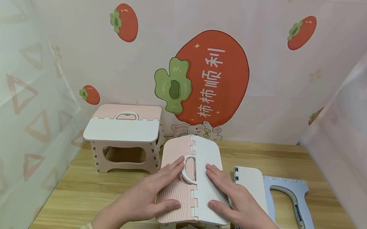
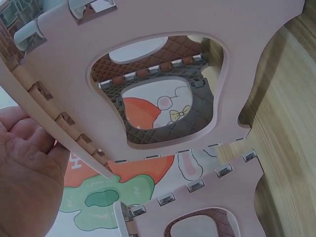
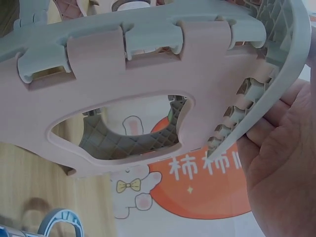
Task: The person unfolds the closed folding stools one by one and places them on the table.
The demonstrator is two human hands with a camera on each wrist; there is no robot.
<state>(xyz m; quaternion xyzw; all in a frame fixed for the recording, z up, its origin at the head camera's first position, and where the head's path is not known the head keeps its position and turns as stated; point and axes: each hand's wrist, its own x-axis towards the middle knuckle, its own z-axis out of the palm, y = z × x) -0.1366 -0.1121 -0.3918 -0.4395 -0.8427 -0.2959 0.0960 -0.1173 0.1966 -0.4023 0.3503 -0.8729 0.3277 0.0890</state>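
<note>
A folding step stool [image 1: 207,149] stands unfolded in the middle of the table, its ribbed top half pink and half white. My left hand [image 1: 148,195] lies flat on the pink half, fingertips by the white carry handle [image 1: 185,178]. On the white half rests my right hand [image 1: 244,206], fingers straight and spread. From below, the left wrist view shows the stool's pink side panel [image 2: 163,24] with an oval cutout, the left hand [image 2: 29,173] at the top's edge. The right wrist view has the right hand [image 3: 284,158] along the opposite edge.
Back left, another pink and white folding stool [image 1: 120,131] stands unfolded. At the right a stool with a white top [image 1: 253,177] and blue leg panel [image 1: 280,208] lies on the wooden table [image 1: 78,197]. A persimmon-printed cloth [image 1: 258,114] hangs behind.
</note>
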